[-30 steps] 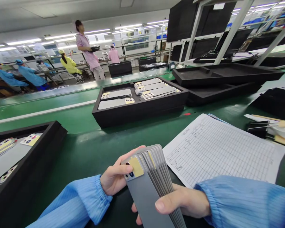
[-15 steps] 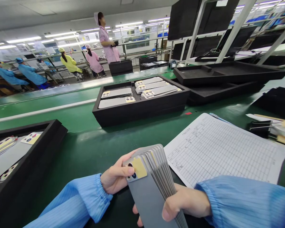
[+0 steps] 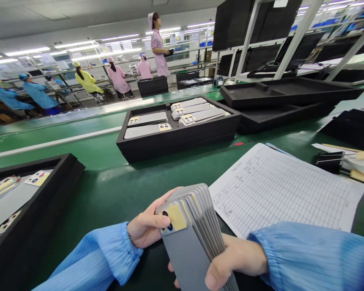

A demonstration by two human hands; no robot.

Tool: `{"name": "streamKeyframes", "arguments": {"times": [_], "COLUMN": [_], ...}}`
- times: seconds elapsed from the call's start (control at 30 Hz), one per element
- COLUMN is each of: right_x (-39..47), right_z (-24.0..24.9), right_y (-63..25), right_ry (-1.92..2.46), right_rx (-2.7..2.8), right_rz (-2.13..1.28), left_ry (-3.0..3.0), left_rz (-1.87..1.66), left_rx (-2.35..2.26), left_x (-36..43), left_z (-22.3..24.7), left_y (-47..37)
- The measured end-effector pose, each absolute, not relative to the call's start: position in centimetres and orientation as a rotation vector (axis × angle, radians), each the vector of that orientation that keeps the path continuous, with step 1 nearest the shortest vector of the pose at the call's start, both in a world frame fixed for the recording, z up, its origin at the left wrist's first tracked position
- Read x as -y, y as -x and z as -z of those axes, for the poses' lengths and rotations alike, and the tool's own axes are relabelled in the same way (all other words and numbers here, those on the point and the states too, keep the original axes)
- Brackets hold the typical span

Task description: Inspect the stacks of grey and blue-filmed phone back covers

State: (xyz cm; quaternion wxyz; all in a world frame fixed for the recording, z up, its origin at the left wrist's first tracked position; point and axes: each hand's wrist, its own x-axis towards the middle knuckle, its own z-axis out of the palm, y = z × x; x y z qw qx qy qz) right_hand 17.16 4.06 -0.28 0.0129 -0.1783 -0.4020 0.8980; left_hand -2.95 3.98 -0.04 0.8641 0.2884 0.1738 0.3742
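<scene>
A fanned stack of grey phone back covers [image 3: 186, 246] is held low in the middle of the head view. The front one has a yellow film patch around its camera holes. My left hand [image 3: 148, 224] grips the upper left corner, its thumb pressed beside the camera holes. Around the lower part, my right hand [image 3: 233, 258] is closed, with the thumb on the front cover and fingertips showing at the far side. The stack's lower end is cut off by the frame edge.
A black tray [image 3: 182, 143] with more covers stands ahead; another black tray [image 3: 63, 182] is at left. A printed form [image 3: 285, 190] lies at right, near a black binder clip [image 3: 329, 159]. Stacked black trays [image 3: 291, 95] stand behind it. Several people sit beyond the green bench.
Both hands keep their grip on the covers, nearly still. In the background, the standing person in pink has moved to the right, uncovering a seated person.
</scene>
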Motion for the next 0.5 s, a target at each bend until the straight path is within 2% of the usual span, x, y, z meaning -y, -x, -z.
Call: {"name": "streamKeyframes", "arguments": {"times": [0.5], "right_x": [-3.99], "right_z": [0.35], "right_y": [-17.06], "right_ry": [0.356], "right_rx": [1.288], "right_rz": [-2.713], "left_ry": [-0.609], "left_rz": [-0.704], "left_rx": [-0.357], "left_x": [-3.78], "left_z": [0.05], "left_y": [3.02]}}
